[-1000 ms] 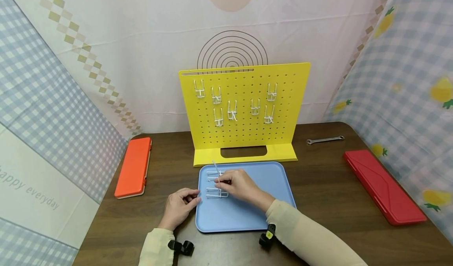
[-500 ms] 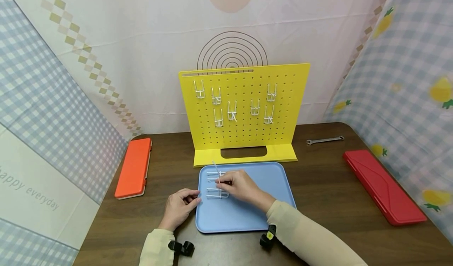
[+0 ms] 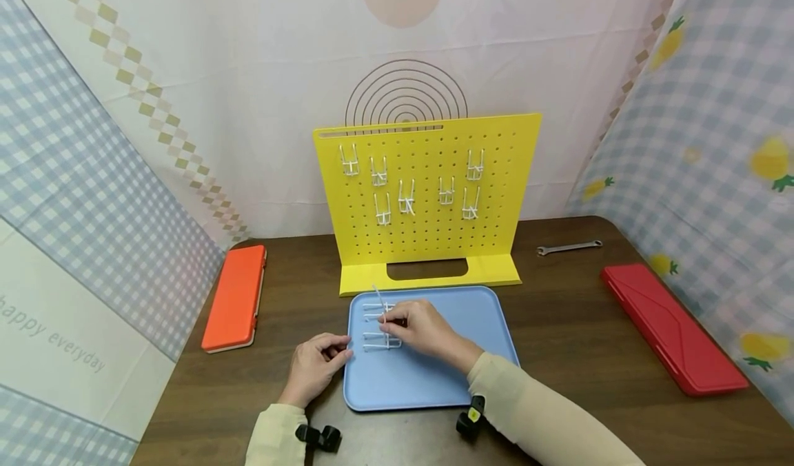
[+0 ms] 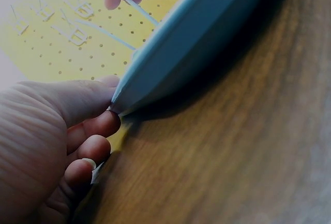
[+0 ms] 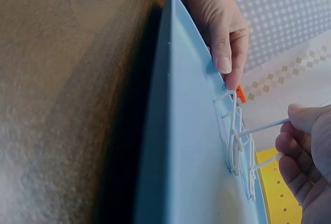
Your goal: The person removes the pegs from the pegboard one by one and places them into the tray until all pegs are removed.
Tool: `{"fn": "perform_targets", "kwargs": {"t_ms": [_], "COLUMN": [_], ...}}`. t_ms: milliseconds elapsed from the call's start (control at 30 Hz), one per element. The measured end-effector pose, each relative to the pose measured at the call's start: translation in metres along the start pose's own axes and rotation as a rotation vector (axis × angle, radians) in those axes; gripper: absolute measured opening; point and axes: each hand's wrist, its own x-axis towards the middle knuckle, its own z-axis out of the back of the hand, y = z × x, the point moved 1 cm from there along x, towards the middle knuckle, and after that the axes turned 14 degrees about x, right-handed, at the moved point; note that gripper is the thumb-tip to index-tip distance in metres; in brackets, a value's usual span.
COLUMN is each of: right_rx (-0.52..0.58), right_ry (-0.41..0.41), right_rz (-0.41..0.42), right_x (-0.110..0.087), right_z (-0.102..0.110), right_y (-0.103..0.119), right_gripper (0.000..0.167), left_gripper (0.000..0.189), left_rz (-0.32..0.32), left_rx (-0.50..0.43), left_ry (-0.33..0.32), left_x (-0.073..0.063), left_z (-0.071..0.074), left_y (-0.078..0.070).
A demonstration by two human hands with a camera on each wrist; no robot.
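Note:
White wire pegboard hooks [image 3: 389, 345] lie on a blue tray [image 3: 443, 383], their wire ends pointing left in the head view. My right hand [image 3: 424, 327] reaches over them from the right. In the right wrist view, its thumb and fingers pinch the straight prong of one hook [image 5: 266, 126], whose frame is at the tray surface. My left hand [image 3: 313, 366] is at the tray's left edge. The left wrist view shows its thumb and index finger [image 4: 101, 123] pinching the tray rim [image 4: 155, 63]. The right fingers partly hide the hooks in the head view.
Behind the tray stands a yellow pegboard [image 3: 428, 235] with several white hooks [image 3: 406, 200] hung on it. An orange case [image 3: 234, 297] lies left, a red case [image 3: 673, 328] right. A wrench [image 3: 569, 247] is at the table's back right.
The head view has tilted a little, so the pegboard and tray appear slightly lower. Both hands keep their places and grips.

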Motion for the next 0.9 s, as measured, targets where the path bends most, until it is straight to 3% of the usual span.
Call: {"fn": "perform_targets", "kwargs": {"t_ms": [200, 367, 567, 800, 900], "right_rx": [-0.007, 0.014, 0.061, 0.132, 0.214], "right_ry": [-0.007, -0.053, -0.163, -0.303, -0.376], "right_rz": [-0.018, -0.08, -0.169, -0.292, -0.328], "right_x": [-0.005, -0.014, -0.022, -0.017, -0.013], "right_z": [0.003, 0.019, 0.06, 0.118, 0.14], "right_y": [0.0, -0.003, -0.014, -0.029, -0.037], "right_gripper": [0.017, 0.019, 0.018, 0.024, 0.028], "left_gripper": [0.019, 0.019, 0.02, 0.02, 0.02], "left_rz": [0.01, -0.01, -0.024, -0.021, -0.022], "left_rx": [0.003, -0.005, -0.007, -0.01, -0.011], "left_ry": [0.004, -0.012, -0.021, -0.023, -0.023], "left_x": [-0.002, -0.001, -0.002, -0.001, -0.002], "left_z": [-0.001, 0.0, -0.001, -0.001, -0.001], "left_y": [0.0, 0.0, 0.001, 0.001, 0.002]}}
